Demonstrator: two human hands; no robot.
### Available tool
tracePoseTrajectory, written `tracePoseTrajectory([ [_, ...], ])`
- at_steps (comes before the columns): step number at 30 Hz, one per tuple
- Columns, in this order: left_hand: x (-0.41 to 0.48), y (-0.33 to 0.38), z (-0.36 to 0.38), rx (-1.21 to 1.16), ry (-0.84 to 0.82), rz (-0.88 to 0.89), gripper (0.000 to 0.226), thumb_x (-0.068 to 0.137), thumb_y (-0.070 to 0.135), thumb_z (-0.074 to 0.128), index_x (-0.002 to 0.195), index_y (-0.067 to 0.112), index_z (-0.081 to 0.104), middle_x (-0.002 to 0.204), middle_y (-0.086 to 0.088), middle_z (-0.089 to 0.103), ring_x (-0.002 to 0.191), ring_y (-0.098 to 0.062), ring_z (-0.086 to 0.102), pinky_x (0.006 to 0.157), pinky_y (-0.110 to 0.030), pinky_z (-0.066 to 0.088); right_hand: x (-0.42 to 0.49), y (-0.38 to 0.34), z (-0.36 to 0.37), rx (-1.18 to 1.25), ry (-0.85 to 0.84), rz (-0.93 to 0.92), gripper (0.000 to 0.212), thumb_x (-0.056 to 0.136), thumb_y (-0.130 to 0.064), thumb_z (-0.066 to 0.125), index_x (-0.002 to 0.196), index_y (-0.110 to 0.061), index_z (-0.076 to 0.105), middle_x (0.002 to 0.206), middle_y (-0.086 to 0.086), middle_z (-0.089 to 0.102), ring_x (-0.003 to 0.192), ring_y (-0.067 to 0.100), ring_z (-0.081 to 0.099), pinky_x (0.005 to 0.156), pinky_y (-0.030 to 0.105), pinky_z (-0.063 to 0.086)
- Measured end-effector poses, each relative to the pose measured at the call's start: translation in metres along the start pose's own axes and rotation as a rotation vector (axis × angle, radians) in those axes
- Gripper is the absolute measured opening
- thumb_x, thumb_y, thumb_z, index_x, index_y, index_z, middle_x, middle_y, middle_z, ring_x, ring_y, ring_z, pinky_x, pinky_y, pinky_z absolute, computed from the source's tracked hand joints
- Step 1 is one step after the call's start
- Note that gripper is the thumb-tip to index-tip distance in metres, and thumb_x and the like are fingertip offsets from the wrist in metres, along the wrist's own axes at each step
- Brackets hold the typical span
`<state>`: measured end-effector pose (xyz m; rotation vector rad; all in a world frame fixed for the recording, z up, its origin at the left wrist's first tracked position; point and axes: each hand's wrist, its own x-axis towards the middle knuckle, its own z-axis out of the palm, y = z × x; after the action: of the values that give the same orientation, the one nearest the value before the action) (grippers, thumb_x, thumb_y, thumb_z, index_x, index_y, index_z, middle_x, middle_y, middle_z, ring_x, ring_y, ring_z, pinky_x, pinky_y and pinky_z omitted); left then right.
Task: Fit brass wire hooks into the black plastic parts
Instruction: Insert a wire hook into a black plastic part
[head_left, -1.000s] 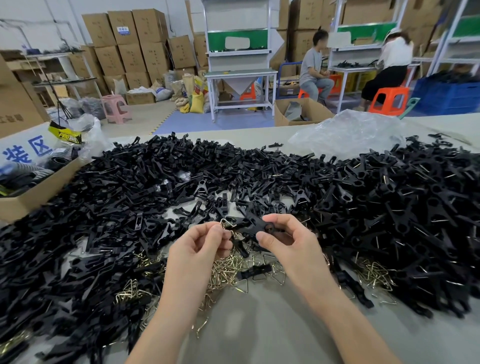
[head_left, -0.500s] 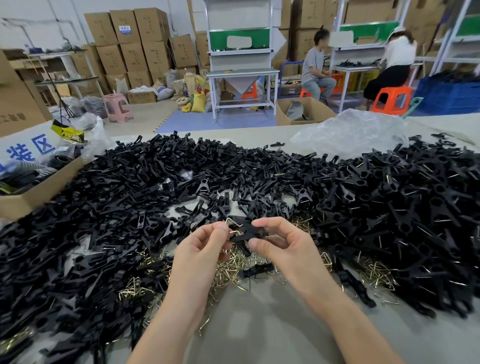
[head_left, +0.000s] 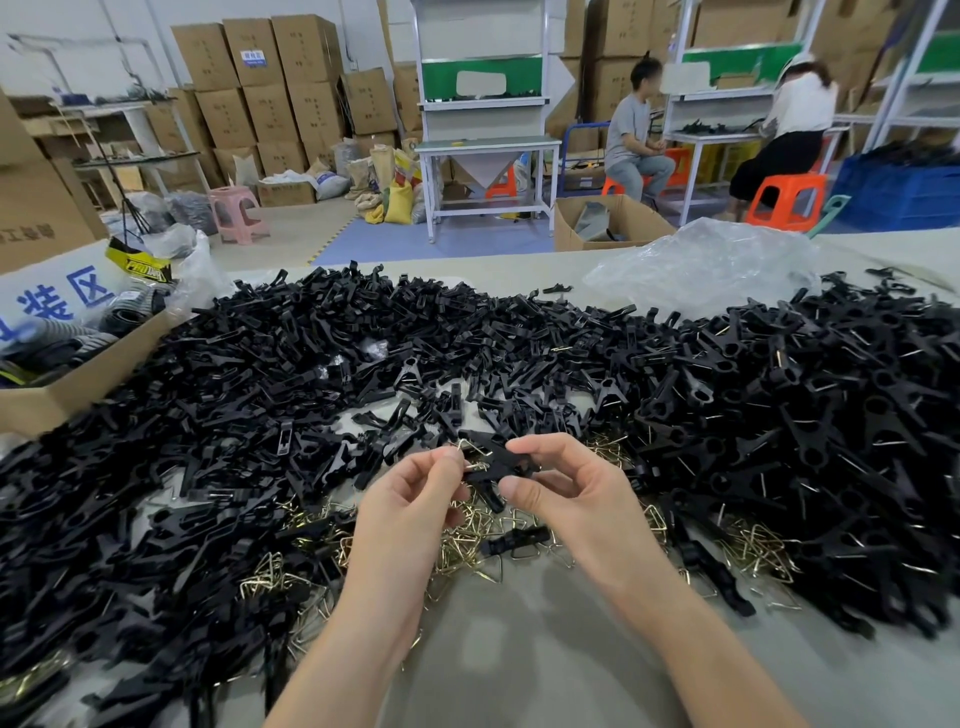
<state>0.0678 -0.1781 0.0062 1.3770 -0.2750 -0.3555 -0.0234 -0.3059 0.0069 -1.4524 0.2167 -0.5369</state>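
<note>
Hands: L hand pinches brass hook, R hand pinches black part.

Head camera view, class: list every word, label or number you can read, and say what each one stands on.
"装区": blue characters on the white panel at the cardboard box on the left.
"PRO…": on the yellow-and-black label by that box; the rest is blurred.
Too small to read: the blue label on a stacked carton.
Too blurred to read: the faint print on the brown carton at far left.
</note>
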Motion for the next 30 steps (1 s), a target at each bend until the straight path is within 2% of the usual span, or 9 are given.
tracePoseTrajectory([
  [8,0.000,-0.002,0.001,-0.040,0.036,0.001,0.014,0.093,0.024,0.068,0.089,0.013,0.075,0.073,0.002,0.068,0.063,-0.004,0.058,0.066,-0.025,0.050,0.000,-0.001,0.001,-0.020,-0.008,0.008,0.032,0.083,-0.004,0.079,0.097,-0.032,0.074,0.099,-0.003,0.078,0.085,0.008,0.071,0.077,0.016,0.052],
  [10,0.000,-0.002,0.001,-0.042,0.031,0.019,0.016,0.092,0.026,0.068,0.088,0.014,0.076,0.074,0.001,0.069,0.064,-0.005,0.058,0.064,-0.022,0.051,0.000,-0.002,0.001,-0.024,-0.008,0.011,0.033,0.083,-0.005,0.079,0.096,-0.035,0.074,0.099,-0.004,0.078,0.085,0.007,0.071,0.077,0.016,0.053],
  [12,-0.002,-0.002,0.001,-0.036,0.013,0.032,0.016,0.093,0.030,0.068,0.086,0.019,0.077,0.078,0.000,0.071,0.067,-0.005,0.059,0.065,-0.021,0.052,0.000,-0.001,0.001,-0.011,-0.001,0.013,0.029,0.084,-0.004,0.078,0.098,-0.030,0.075,0.098,-0.003,0.078,0.084,0.006,0.071,0.076,0.016,0.052],
  [15,-0.003,-0.002,0.001,-0.019,-0.021,0.022,0.017,0.093,0.034,0.068,0.084,0.024,0.078,0.082,0.000,0.073,0.070,-0.005,0.061,0.072,-0.028,0.051,0.000,-0.001,0.001,-0.008,0.003,0.017,0.029,0.084,-0.004,0.078,0.104,-0.025,0.073,0.098,-0.002,0.078,0.083,0.005,0.071,0.076,0.016,0.053],
  [19,-0.005,0.001,0.003,-0.029,-0.022,-0.018,0.016,0.081,0.040,0.070,0.080,0.026,0.078,0.081,-0.001,0.073,0.068,-0.006,0.061,0.071,-0.030,0.050,0.000,0.001,0.001,-0.006,-0.013,0.011,0.029,0.084,-0.004,0.078,0.105,-0.023,0.073,0.098,-0.002,0.078,0.083,0.006,0.071,0.077,0.016,0.053],
  [22,-0.006,0.003,0.004,-0.030,-0.045,-0.049,0.016,0.076,0.040,0.069,0.076,0.026,0.077,0.079,0.000,0.071,0.067,-0.007,0.062,0.066,-0.027,0.050,0.000,0.002,0.002,-0.007,-0.016,0.000,0.028,0.080,-0.011,0.080,0.102,-0.028,0.075,0.098,-0.003,0.078,0.085,0.008,0.071,0.078,0.017,0.053],
  [25,-0.006,0.008,0.003,-0.057,-0.141,-0.125,0.015,0.085,0.031,0.068,0.074,0.024,0.077,0.080,-0.004,0.071,0.068,-0.011,0.062,0.061,-0.028,0.047,0.000,0.002,-0.002,0.037,-0.032,0.001,0.028,0.076,-0.024,0.079,0.103,-0.033,0.077,0.101,-0.001,0.078,0.089,0.008,0.071,0.082,0.019,0.054],
  [27,-0.007,0.012,0.003,-0.112,-0.269,-0.177,0.021,0.091,0.023,0.064,0.077,0.022,0.079,0.080,-0.005,0.070,0.068,-0.013,0.062,0.060,-0.028,0.051,-0.001,0.002,-0.004,0.089,-0.086,0.023,0.030,0.078,-0.031,0.080,0.107,-0.032,0.077,0.104,0.005,0.077,0.093,0.013,0.071,0.086,0.023,0.055],
  [30,-0.014,0.017,0.003,-0.213,-0.448,-0.226,0.016,0.086,0.024,0.069,0.087,0.010,0.078,0.083,-0.010,0.066,0.069,-0.015,0.062,0.059,-0.032,0.054,-0.003,0.002,-0.004,0.129,-0.237,0.055,0.043,0.078,-0.041,0.081,0.117,-0.025,0.075,0.107,0.038,0.062,0.092,0.023,0.064,0.082,0.029,0.057],
])
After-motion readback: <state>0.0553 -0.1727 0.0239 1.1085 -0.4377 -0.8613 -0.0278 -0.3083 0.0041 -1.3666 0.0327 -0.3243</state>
